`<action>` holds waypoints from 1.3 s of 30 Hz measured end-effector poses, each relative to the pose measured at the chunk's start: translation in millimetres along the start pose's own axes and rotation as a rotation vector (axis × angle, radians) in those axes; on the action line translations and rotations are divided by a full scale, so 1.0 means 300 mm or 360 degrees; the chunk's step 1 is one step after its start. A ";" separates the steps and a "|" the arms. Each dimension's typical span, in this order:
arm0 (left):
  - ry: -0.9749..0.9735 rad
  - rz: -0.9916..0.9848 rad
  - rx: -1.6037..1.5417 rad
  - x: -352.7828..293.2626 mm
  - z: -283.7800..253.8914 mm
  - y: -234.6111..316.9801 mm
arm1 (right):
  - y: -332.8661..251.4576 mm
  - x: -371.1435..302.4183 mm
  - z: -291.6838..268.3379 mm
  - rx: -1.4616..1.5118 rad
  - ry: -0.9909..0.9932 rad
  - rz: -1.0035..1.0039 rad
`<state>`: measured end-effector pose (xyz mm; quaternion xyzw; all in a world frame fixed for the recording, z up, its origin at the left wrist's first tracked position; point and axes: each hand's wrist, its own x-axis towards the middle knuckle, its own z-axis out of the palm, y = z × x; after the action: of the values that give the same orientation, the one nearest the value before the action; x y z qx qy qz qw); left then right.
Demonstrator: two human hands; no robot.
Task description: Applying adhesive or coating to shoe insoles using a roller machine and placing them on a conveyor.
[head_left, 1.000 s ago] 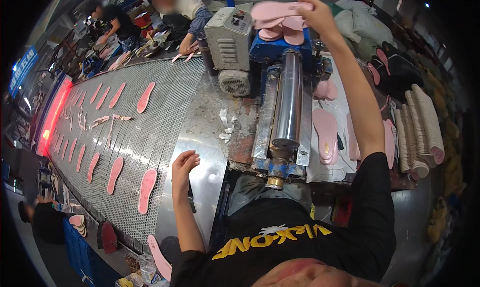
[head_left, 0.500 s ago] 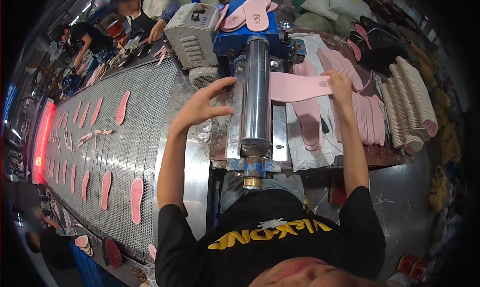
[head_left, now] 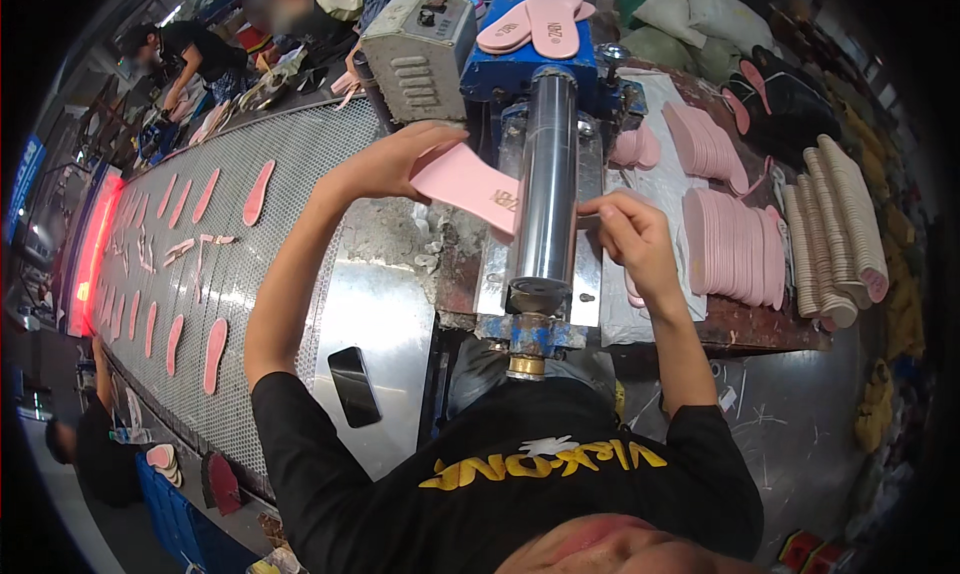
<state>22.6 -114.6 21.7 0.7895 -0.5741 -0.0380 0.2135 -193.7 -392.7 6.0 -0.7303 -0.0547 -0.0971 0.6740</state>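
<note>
The pink insole [head_left: 462, 186], right of the metal roller [head_left: 548, 199] half a second ago, now juts out left of it, held in the left hand's [head_left: 395, 162] grip. The right hand [head_left: 638, 236] curls beside the roller; I cannot tell whether its grip holds anything.

Left forearm [head_left: 285, 259]: is being angled up and inward, the elbow [head_left: 262, 357] being bent out to the side.
Left wrist [head_left: 338, 187]: is being turned toward the right.
Left hand [head_left: 400, 162]: is being held back uppermost, fingers [head_left: 436, 134] being stretched rightward, thumb [head_left: 419, 197] being set beneath them in a grip.
Right forearm [head_left: 684, 359]: is being raised steeply, tipped slightly leftward.
Right hand [head_left: 634, 237]: is being held well apart, forefinger [head_left: 597, 205] being pointed leftward, the others being loosely curled.
</note>
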 end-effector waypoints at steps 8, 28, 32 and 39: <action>-0.0424 -0.0615 -0.2106 -0.442 0.266 -0.104 | 0.093 -0.042 -0.105 0.0144 0.0217 0.0140; 0.2294 -0.1122 -0.2651 -0.818 0.525 -0.215 | 0.256 -0.174 -0.203 0.0405 0.0346 0.0301; 0.2098 -0.0638 -0.2912 -0.924 0.366 -0.491 | 0.256 -0.222 -0.239 0.0478 0.0382 0.0275; 0.1994 -0.1733 -0.1437 -0.703 0.551 -0.526 | 0.288 -0.295 -0.258 0.0498 0.0534 0.0339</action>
<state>41.4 70.9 -227.2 0.6685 0.1618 0.0800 0.7215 -267.0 -472.8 -91.7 -0.5924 0.1209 -0.1357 0.7849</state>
